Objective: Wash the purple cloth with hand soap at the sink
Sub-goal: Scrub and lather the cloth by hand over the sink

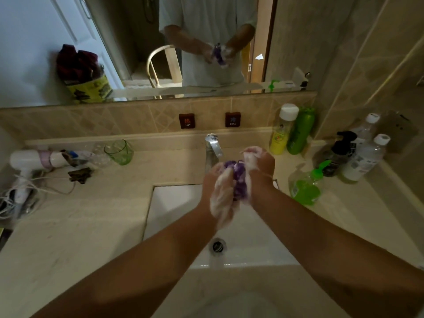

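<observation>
The purple cloth [238, 180] is bunched up between both of my hands, above the white sink [174, 207] and just in front of the chrome tap [213, 148]. My left hand [219, 193] grips its left side and is coated in white lather. My right hand [259, 166] grips its right side, also covered in foam. A green hand soap pump bottle [306, 187] stands on the counter to the right of the sink. No water is visibly running from the tap.
Yellow and green bottles [291, 131] stand right of the tap, with several more bottles [362, 154] in the right corner. On the left counter lie a white hair dryer [34, 159] with its cord and a green glass [119, 151]. The drain [217, 246] is open.
</observation>
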